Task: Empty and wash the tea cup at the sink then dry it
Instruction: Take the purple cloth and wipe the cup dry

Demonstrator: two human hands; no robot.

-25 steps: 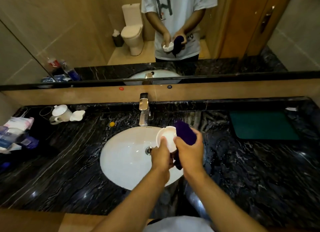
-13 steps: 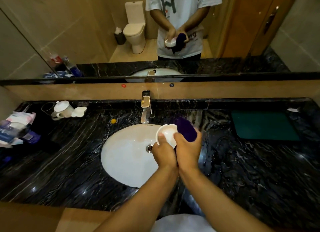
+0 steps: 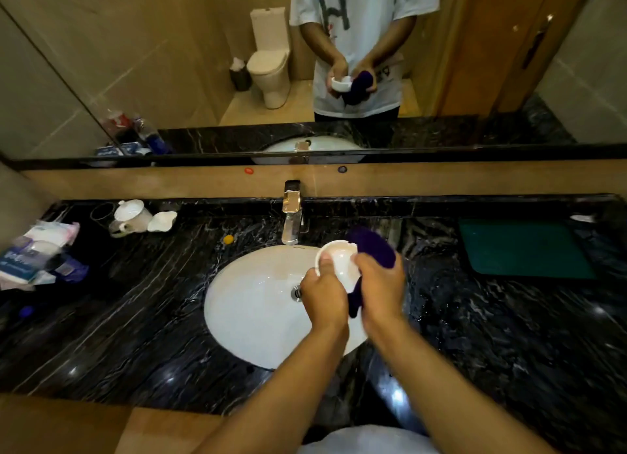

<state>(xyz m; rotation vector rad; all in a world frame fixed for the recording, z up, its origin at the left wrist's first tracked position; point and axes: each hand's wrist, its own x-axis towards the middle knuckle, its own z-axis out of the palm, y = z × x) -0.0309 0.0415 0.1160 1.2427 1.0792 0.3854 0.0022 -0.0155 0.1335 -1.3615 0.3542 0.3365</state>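
Note:
A small white tea cup (image 3: 339, 262) is held tilted over the right side of the white oval sink (image 3: 258, 304), its opening facing me. My left hand (image 3: 322, 297) grips its near rim, thumb inside the cup. My right hand (image 3: 381, 284) holds a dark purple cloth (image 3: 371, 245) against the cup's right side, fingers curled over the rim. The cloth wraps behind the cup and hangs down between my hands. The chrome tap (image 3: 292, 212) stands behind the basin with no water running.
Black marble counter (image 3: 135, 301) surrounds the sink. A white teapot (image 3: 130, 216) and a white lid (image 3: 163, 221) sit at the back left, wrapped packets (image 3: 37, 253) at the far left. A green mat (image 3: 522, 246) lies at the right. A mirror is behind.
My two hands have drawn closer together around the cup. My right hand's fingers have come forward over the cup's rim with the cloth.

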